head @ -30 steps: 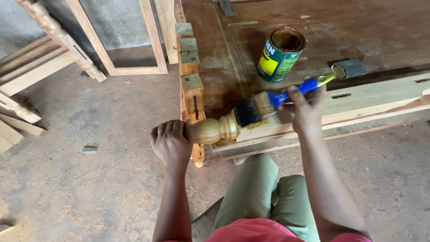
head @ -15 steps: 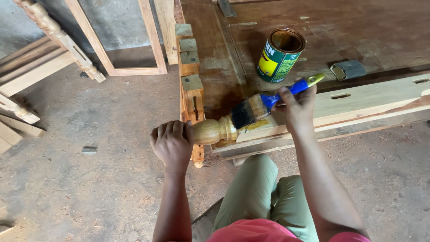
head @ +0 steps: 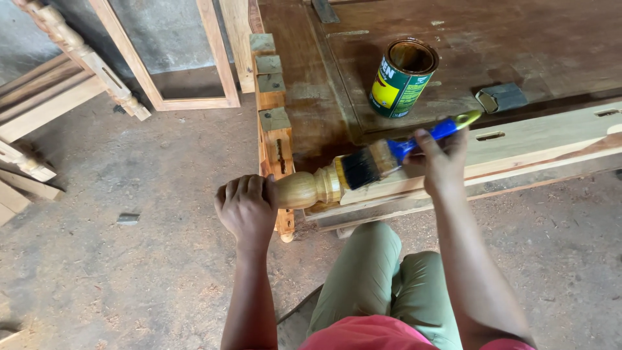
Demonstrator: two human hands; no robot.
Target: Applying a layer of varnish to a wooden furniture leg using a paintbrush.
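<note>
Turned wooden post (head: 311, 188), pale and glossy at its rounded end, lay at the centre of the frame, extending right as a long squared pale timber (head: 518, 146) across the middle right. Going left to right: at the upper left of the frame, carved and plain wooden lengths (head: 58, 84) lay on the dusty concrete floor (head: 149, 214), with a rectangular wooden frame (head: 188, 71) just beside them. At the lower centre left, the left hand (head: 247, 209) was clenched over the rounded end of the post, fingers wrapped across its top. A notched wooden rail (head: 275, 123) ran upward from behind that end. The black bristles of a flat paintbrush with a blue handle and yellow tip (head: 402, 150) touched the post just beside its turned rings. The right hand (head: 439, 165), right of centre, grasped the blue handle between thumb and fingers. In the upper centre right, an open green and yellow tin can (head: 402, 79) stood upright on a dark brown wooden panel (head: 531, 45). A small grey folded pad (head: 502, 98) lay on the panel near the can.
</note>
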